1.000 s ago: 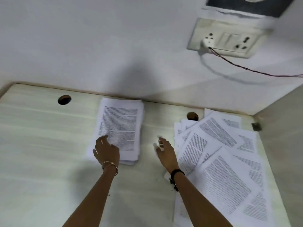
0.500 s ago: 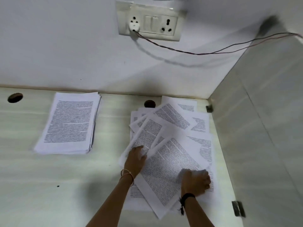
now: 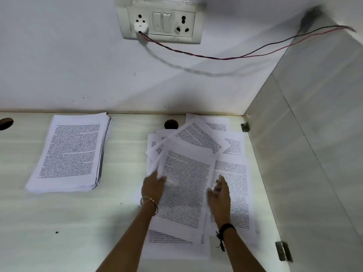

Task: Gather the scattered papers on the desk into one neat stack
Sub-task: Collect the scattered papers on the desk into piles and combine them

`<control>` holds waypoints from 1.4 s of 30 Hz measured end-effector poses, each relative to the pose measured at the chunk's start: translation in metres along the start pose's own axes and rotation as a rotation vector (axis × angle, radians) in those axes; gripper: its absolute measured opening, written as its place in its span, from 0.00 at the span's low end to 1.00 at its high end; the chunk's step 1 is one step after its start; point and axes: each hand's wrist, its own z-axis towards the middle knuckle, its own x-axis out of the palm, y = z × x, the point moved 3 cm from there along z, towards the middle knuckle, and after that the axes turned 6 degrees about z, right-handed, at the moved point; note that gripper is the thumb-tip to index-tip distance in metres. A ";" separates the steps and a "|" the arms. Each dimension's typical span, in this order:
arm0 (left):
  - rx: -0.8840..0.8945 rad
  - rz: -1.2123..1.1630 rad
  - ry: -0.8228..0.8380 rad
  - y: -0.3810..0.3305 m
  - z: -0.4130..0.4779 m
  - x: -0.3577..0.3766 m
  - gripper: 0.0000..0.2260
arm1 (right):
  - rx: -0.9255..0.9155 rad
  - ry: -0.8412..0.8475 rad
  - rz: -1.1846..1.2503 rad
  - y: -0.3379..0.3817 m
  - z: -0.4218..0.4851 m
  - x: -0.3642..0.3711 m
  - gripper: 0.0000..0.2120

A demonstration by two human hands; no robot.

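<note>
A neat stack of printed papers lies on the pale desk at the left. Several loose printed sheets lie fanned and overlapping at the right, near the corner. On top of that pile one sheet sits between my two hands, its left edge curled up. My left hand pinches the sheet's left edge. At the sheet's right edge, my right hand grips with curled fingers. Both hands are blurred.
A grey side partition with metal brackets closes the desk's right edge. Two round cable holes sit near the back wall. A socket panel holds a plug with a red and black wire.
Both hands left the neat stack and moved right to the scattered pile. The top sheet has turned from slanted to nearly straight, and my right hand shifted from pressing it to its right edge.
</note>
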 end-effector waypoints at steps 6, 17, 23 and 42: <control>0.075 0.019 0.109 0.008 0.032 -0.017 0.27 | -0.021 0.053 -0.014 0.005 -0.005 0.026 0.29; -0.009 0.018 -0.285 -0.029 0.001 -0.029 0.18 | 0.111 -0.065 0.166 0.014 0.003 0.043 0.27; 0.054 0.125 -0.347 -0.039 0.045 -0.029 0.14 | 0.192 -0.374 0.155 0.003 0.027 0.014 0.12; 0.023 -0.081 0.150 -0.041 0.114 -0.036 0.23 | 0.149 0.170 0.174 0.054 0.079 0.081 0.32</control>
